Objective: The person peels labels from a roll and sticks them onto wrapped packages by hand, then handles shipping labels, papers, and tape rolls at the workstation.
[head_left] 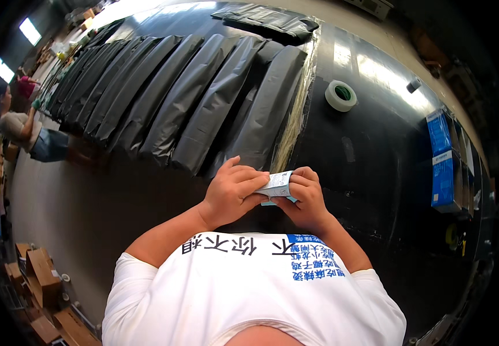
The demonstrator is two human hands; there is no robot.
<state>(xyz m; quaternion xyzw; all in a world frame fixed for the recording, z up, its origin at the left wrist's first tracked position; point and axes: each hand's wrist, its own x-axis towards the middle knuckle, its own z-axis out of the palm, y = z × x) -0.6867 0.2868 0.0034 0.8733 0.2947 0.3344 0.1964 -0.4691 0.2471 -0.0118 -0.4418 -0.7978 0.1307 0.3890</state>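
Head view: both hands are pinching a small box

A small white and pale-blue box (276, 183) is being held in front of the person's chest, at the near side of the dark tabletop (385, 135). The left hand (233, 189) is pinching the box's left end, with its fingers lying over the top and its thumb lower down. The right hand (307, 195) is gripping the right end, its fingers curling round the far side and its thumb sitting near the lower edge. The fingertips are partly hiding the box.

Beyond the hands, a shiny yellowish strip (291, 134) is running across the tabletop toward its far edge. Left of this strip, long black plastic-wrapped bundles (200, 95) are lying side by side in a row, and a flatter black pile (266, 20) is resting by the far edge. To the right of the strip, a roll of tape (335, 99) is lying on its side face. Near the right end of the tabletop, blue cartons (443, 176) are standing with their open compartments facing right.

Past the left end of the row, a co-worker (21, 130) in a light top is standing. Brown cardboard boxes (43, 275) are sitting at the lower left.
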